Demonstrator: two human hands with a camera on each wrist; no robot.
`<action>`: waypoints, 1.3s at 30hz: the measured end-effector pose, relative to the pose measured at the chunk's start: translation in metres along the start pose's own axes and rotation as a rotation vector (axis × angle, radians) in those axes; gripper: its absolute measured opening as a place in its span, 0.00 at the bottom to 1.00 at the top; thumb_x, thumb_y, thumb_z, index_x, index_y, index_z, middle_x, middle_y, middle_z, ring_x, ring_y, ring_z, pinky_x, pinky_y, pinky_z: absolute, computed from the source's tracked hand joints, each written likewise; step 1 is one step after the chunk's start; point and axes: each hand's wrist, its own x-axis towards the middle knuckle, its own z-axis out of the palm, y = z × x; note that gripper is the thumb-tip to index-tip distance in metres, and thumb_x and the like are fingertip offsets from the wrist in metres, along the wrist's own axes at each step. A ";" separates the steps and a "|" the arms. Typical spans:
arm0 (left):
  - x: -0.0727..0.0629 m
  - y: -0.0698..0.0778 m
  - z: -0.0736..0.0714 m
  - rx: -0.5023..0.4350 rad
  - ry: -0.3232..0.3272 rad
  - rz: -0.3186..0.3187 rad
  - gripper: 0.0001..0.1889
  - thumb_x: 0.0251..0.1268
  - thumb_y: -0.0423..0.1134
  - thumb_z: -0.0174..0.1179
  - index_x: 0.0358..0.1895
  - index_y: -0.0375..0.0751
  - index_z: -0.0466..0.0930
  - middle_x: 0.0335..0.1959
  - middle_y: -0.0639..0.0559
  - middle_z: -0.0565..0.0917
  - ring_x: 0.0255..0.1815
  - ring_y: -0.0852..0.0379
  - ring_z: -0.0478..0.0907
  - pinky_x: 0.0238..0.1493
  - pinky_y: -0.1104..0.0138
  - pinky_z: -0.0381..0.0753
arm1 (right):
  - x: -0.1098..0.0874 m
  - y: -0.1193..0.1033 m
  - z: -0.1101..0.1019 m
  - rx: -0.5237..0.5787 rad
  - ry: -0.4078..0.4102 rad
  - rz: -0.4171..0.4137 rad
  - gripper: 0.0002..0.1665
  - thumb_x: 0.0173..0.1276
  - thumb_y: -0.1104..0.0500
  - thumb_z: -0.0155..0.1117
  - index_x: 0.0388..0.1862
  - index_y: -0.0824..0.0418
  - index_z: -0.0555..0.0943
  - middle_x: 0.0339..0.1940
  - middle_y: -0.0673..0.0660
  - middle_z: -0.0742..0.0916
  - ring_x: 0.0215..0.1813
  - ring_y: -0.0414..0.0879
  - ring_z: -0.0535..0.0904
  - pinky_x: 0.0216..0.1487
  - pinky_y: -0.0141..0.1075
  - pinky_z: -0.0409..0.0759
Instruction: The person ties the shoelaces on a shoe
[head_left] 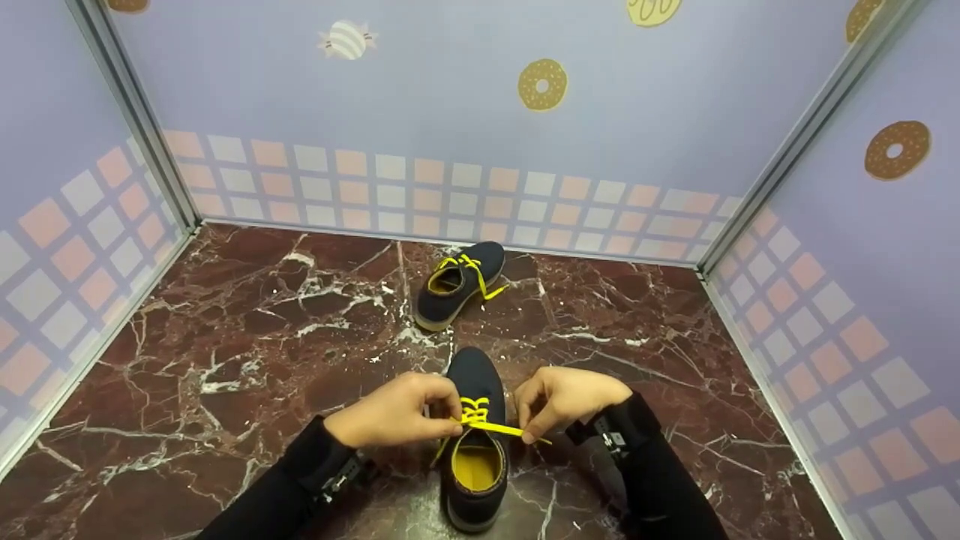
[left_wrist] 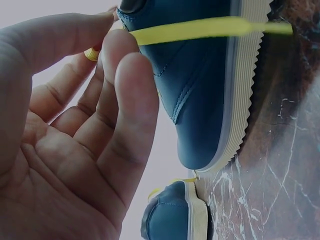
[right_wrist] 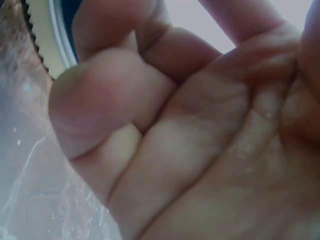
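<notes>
A dark shoe (head_left: 474, 371) with yellow laces and a yellow lining stands on the floor between the hands, toe pointing away. Thumb and fingertips of the left hand (head_left: 397, 411) pinch yellow lace at the shoe's left side, by the top of the lacing. From there a flat shoelace (head_left: 495, 428) stretches across the opening to the right hand (head_left: 566, 401), which pinches it near its end. In the left wrist view the lace (left_wrist: 195, 31) crosses the shoe's side (left_wrist: 205, 75). Curled fingers of the right hand (right_wrist: 175, 125) fill the right wrist view, hiding the lace there.
A second dark shoe (head_left: 484, 262) lies farther off near the back wall, one yellow lace end trailing to its right. The reddish-brown marbled floor (head_left: 300, 330) is bounded by patterned panels (head_left: 450, 90) at the back and both sides.
</notes>
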 end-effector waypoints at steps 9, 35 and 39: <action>0.001 -0.001 0.001 -0.016 -0.008 0.008 0.06 0.70 0.37 0.78 0.40 0.45 0.89 0.38 0.58 0.89 0.37 0.67 0.82 0.43 0.60 0.91 | 0.007 -0.007 0.006 -0.123 0.080 0.126 0.09 0.67 0.54 0.87 0.41 0.52 0.93 0.33 0.43 0.90 0.32 0.35 0.81 0.35 0.28 0.79; 0.001 -0.002 0.005 -0.015 0.009 0.018 0.05 0.71 0.38 0.77 0.40 0.46 0.89 0.38 0.58 0.89 0.38 0.66 0.82 0.44 0.54 0.91 | 0.019 -0.041 0.038 -0.445 0.237 -0.004 0.08 0.68 0.59 0.80 0.36 0.49 0.86 0.33 0.37 0.85 0.31 0.31 0.78 0.33 0.26 0.77; 0.001 -0.002 0.005 -0.011 0.010 0.021 0.05 0.71 0.38 0.76 0.40 0.46 0.89 0.38 0.58 0.89 0.38 0.66 0.83 0.45 0.56 0.91 | 0.016 -0.044 0.037 -0.473 0.243 -0.033 0.07 0.68 0.63 0.77 0.38 0.51 0.88 0.35 0.38 0.85 0.32 0.31 0.79 0.35 0.25 0.78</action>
